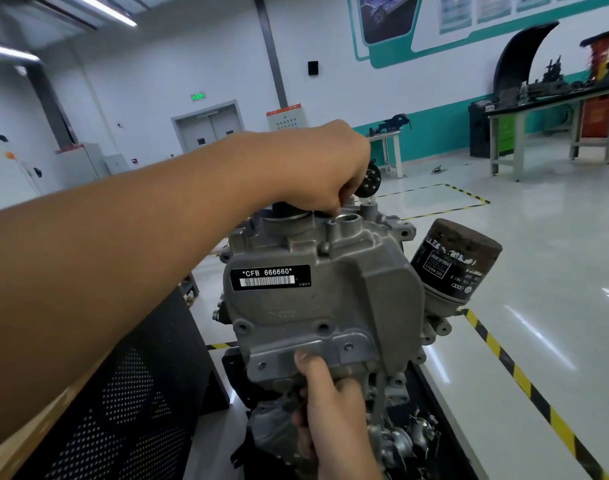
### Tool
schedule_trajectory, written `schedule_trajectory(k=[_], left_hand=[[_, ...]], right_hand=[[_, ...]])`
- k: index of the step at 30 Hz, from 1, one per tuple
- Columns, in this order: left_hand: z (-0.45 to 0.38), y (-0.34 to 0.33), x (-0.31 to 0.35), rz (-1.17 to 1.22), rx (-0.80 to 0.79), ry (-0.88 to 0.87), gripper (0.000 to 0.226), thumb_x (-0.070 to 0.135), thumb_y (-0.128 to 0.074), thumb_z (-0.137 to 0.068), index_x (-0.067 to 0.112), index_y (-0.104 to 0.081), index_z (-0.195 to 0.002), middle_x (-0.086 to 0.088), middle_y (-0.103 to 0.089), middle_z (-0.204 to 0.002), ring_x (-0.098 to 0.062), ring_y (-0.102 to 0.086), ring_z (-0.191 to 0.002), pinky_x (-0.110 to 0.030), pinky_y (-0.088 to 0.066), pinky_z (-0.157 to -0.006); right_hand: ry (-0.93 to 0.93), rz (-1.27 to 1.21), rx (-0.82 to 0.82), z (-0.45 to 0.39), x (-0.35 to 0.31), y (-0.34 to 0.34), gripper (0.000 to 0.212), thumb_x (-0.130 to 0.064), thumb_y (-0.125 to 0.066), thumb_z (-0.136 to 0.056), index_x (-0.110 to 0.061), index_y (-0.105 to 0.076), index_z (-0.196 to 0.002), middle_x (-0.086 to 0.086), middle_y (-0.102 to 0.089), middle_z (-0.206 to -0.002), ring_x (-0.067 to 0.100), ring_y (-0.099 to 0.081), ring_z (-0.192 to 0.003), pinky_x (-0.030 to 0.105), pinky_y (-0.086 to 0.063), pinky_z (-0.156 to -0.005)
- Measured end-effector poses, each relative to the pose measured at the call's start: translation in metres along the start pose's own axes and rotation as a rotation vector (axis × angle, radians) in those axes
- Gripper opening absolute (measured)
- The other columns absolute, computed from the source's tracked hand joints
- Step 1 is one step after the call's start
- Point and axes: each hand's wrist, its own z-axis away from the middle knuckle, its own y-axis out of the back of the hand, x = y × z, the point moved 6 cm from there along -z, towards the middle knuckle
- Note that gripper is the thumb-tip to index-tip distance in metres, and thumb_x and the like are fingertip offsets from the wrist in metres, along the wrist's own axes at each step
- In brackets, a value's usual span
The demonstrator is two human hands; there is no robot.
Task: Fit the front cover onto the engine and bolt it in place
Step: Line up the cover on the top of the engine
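The grey cast front cover (330, 282), with a black "CFB 666660" label, sits against the engine (393, 393) in the middle of the view. My left hand (317, 168) reaches over the cover's top edge with fingers curled down, pinching something small that is hidden beneath them. My right hand (330, 403) grips the cover's lower edge, thumb pressed on the bottom flange. A bolt hole (348, 347) shows on that flange.
A black oil filter (455, 261) juts out on the engine's right. A perforated black panel (130, 410) stands at the left. Loose metal parts (414, 441) lie low right. Yellow-black floor tape (524, 382) and workbenches (552, 109) are beyond.
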Motion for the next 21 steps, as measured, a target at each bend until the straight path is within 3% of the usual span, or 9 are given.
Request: schedule_trajectory(k=[4,10,16,21], left_hand=[[0.004,0.001,-0.003,0.007,0.039,0.006,0.009,0.03,-0.084,-0.082,0.023,-0.08,-0.084,0.019,-0.056,-0.064,-0.005,-0.055,-0.068,-0.031,-0.048,-0.069],[0.006,0.0,-0.012,0.059,0.062,0.067,0.015,0.037,-0.084,-0.08,0.023,-0.081,-0.085,0.011,-0.07,-0.073,-0.01,-0.063,-0.075,-0.034,-0.052,-0.072],[0.013,0.003,-0.013,0.131,0.155,0.138,0.01,0.026,-0.088,-0.075,0.02,-0.08,-0.077,0.022,-0.062,-0.064,0.005,-0.055,-0.067,-0.028,-0.046,-0.07],[0.015,0.0,-0.007,0.127,0.205,0.182,0.011,0.012,-0.081,-0.076,0.021,-0.075,-0.071,0.009,-0.067,-0.069,-0.016,-0.066,-0.072,-0.04,-0.058,-0.071]], right_hand=[[-0.017,0.018,-0.04,0.001,0.0,-0.001,0.038,-0.041,-0.079,-0.075,-0.007,-0.062,-0.076,0.006,-0.058,-0.05,0.015,-0.047,-0.036,0.021,-0.033,-0.038],[-0.037,0.017,-0.088,-0.002,0.003,-0.001,0.042,-0.043,-0.078,-0.077,-0.006,-0.058,-0.08,0.008,-0.052,-0.051,0.019,-0.042,-0.036,0.022,-0.031,-0.038],[-0.034,-0.006,-0.091,-0.004,0.005,-0.001,0.04,-0.041,-0.08,-0.078,-0.007,-0.062,-0.091,0.003,-0.057,-0.054,0.014,-0.048,-0.037,0.02,-0.036,-0.038],[-0.027,0.007,-0.098,-0.005,0.007,-0.001,0.039,-0.043,-0.079,-0.076,-0.01,-0.06,-0.088,0.004,-0.056,-0.055,0.013,-0.047,-0.038,0.02,-0.035,-0.038]])
